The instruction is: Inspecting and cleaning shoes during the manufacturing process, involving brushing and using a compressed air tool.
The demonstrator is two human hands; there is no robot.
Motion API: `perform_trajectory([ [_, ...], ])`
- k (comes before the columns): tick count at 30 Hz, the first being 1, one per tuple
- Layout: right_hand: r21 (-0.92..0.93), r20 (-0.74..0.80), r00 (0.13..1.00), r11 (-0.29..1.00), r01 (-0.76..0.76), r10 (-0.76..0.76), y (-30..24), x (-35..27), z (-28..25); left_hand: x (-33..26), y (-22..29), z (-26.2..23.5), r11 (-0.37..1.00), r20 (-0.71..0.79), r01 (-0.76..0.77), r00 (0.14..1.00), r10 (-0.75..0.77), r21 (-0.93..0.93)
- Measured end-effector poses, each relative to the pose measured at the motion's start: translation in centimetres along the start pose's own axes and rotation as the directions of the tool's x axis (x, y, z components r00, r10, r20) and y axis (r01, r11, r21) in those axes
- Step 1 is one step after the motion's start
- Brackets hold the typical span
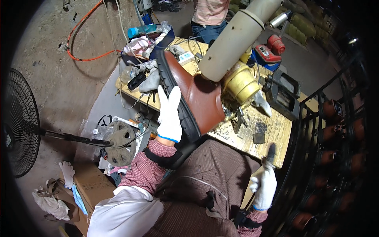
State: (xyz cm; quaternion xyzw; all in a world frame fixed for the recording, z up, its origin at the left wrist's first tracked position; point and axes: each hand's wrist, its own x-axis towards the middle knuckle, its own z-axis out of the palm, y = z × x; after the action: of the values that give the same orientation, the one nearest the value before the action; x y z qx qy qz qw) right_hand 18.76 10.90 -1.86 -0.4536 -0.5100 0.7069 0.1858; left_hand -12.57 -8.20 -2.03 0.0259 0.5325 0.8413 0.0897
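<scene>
A brown leather boot (199, 100) with a thick black ridged sole (179, 98) lies tilted on its side, sole to the left, above the near edge of the worktable. My left hand (169, 116), in a white glove, holds it with straight fingers laid along the sole; the thumb is hidden. The boot's upper part sits by the lower end of a wide grey pipe (233, 41) and a yellow machine part (241, 83). Right of my lap, my right hand (264, 187), also gloved, is closed. From it points a narrow dark piece (271, 153), a tool or a blackened fingertip; I cannot tell which.
The wooden worktable (272, 134) carries a black metal frame (282, 93), cloths and cables. A rack with brown footwear (327, 134) stands to the right. On the left are a fan (21, 122) and a cardboard box (92, 179). Another person (209, 19) is beyond the table.
</scene>
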Motion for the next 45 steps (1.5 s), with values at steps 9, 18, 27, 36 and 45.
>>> perform_trajectory([
  [9, -0.594, 0.544, 0.612, 0.252, 0.764, -0.573, -1.5, -0.9, 8.8, -3.9, 1.2, -0.8, 0.877, 0.018, 0.315, 0.943, -0.331, -0.363],
  [18, -0.734, 0.66, 0.529, -0.306, 0.607, -0.533, -1.8, -1.9, 10.4, -7.2, 0.3, -3.0, 0.852, 0.067, 0.334, 0.939, -0.337, -0.403],
  [27, -0.67, 0.739, 0.497, -0.413, 0.617, -0.455, -1.9, -3.4, 10.4, -7.7, -0.5, -4.3, 0.803, 0.116, 0.381, 0.921, -0.372, -0.457],
  [36, -0.687, 0.723, 0.573, -0.321, 0.652, -0.386, -3.7, -3.0, 9.6, -5.2, -1.6, -5.5, 0.812, 0.195, 0.432, 0.902, -0.385, -0.393],
  [45, -0.947, 0.306, 0.749, -0.266, 0.178, -0.588, -0.9, 14.7, -1.8, 1.7, 1.7, 1.9, 0.992, -0.213, -0.119, 0.969, 0.123, 0.033],
])
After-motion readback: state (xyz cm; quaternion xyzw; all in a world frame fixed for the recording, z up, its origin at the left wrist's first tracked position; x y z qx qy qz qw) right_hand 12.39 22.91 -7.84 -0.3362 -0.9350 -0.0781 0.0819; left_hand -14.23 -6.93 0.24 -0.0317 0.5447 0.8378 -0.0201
